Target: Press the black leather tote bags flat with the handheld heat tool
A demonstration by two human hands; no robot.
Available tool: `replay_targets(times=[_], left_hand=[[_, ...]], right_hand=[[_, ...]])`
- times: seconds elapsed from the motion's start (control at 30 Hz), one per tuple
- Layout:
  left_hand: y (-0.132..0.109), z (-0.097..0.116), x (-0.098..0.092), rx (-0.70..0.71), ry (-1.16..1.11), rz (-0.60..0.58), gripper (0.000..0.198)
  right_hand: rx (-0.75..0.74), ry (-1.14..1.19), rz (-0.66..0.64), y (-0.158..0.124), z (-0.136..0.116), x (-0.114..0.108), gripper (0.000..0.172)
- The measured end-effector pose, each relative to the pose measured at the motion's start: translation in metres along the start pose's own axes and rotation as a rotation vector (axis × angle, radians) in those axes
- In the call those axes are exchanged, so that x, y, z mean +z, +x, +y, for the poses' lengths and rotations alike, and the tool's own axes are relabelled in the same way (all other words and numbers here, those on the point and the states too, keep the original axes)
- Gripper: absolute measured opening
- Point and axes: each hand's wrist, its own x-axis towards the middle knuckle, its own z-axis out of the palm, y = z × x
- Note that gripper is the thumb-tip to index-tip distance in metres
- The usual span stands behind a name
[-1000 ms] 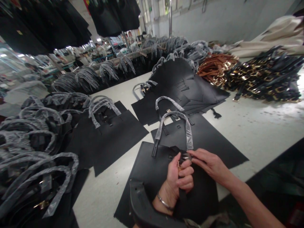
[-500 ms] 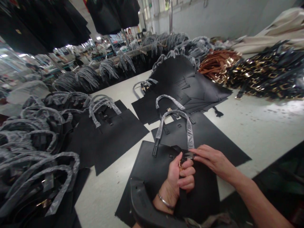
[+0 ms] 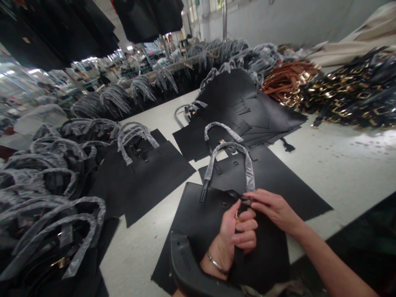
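Note:
A black bag panel (image 3: 198, 222) lies flat before me, its handle (image 3: 249, 165) wrapped in clear plastic and standing up at the far edge. My left hand (image 3: 238, 233), with a silver bangle at the wrist, is closed around a black strap (image 3: 239, 252). A gold buckle (image 3: 237, 215) shows between its thumb and fingers. From the right, my right hand (image 3: 275, 208) brings its fingertips together on the strap's upper end, close to the handle's base. The fingers partly hide that end.
Another handled black panel (image 3: 278, 177) lies just behind. More panels (image 3: 161, 169) and a heap of wrapped handles (image 3: 55, 177) fill the left. Black straps with gold buckles (image 3: 355, 95) and brown straps (image 3: 287, 80) are piled at the back right. A curved black bar (image 3: 185, 264) is in the foreground.
The fingers of my right hand have closed in on the strap's end, where a shiny pointed piece showed before. My left hand keeps its hold. The view has shifted slightly.

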Motion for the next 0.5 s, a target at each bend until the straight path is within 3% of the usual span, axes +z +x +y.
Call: replay_targets(times=[0.1, 0.2, 0.33, 0.5], left_hand=[[0.002, 0.000, -0.003, 0.012, 0.001, -0.005, 0.047], [0.004, 0.000, -0.006, 0.044, -0.004, -0.029, 0.047], [0.006, 0.001, -0.005, 0.069, -0.042, -0.137, 0.046], [0.009, 0.000, -0.006, 0.079, -0.043, -0.246, 0.038]], right_hand=[[0.143, 0.125, 0.270, 0.003, 0.005, -0.006, 0.034], [0.270, -0.050, 0.457, 0.003, 0.026, -0.033, 0.039], [0.425, -0.674, 0.572, -0.004, 0.068, -0.086, 0.034], [0.419, -0.887, 0.591, -0.012, 0.096, -0.128, 0.038]])
